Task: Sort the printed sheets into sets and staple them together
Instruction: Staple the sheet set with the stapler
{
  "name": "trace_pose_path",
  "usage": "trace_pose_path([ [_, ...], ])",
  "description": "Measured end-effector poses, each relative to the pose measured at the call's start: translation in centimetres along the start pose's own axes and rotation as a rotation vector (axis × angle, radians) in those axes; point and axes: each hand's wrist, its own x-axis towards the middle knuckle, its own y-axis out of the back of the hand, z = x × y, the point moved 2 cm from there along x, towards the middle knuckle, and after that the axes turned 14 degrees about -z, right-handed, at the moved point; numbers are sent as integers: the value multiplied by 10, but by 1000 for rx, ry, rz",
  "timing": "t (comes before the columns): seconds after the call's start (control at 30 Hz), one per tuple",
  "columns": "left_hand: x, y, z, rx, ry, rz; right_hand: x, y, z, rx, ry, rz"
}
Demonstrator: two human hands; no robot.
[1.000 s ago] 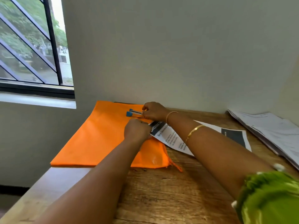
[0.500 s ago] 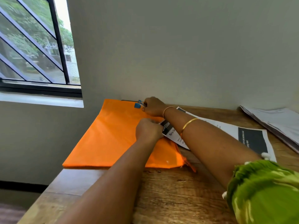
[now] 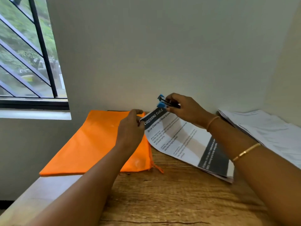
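we are at the stapling step. one set of printed sheets [image 3: 187,144] lies slantwise across the middle right of the frame, its lower end on the tabletop [image 3: 162,201] and its headline corner raised. our left grip [image 3: 130,128] pinches that corner at its left edge, above the orange bag [image 3: 97,144]. our right grip [image 3: 184,108] is curled round the blue stapler [image 3: 162,101], fingers and thumb closed on its back end, holding it in the air just above the top edge of the sheets at centre frame. the stapler's mouth gapes toward the left; we cannot tell whether any paper is inside it. we judge the next move calls for feeding the corner squarely into that mouth, edges flush, then one firm squeeze. a further pile of sheets [image 3: 268,131] lies at the right edge, so the sorting seems far from done.
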Motion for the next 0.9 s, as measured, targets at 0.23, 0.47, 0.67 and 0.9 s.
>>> trace_pose_path([
  [0.23, 2, -10, 27, 237, -177, 19, -39, 17, 9, -290, 139, 24],
  [0.47, 22, -21, 57, 400, -271, 26, -55, 16, 22, -335, 139, 101],
  [0.67, 21, -39, 45, 411, -270, 33, -59, 8, 25, -295, 106, 158],
  [0.9, 25, -34, 28, 103, -87, 120, -57, -9, 31, -231, -63, 41],
])
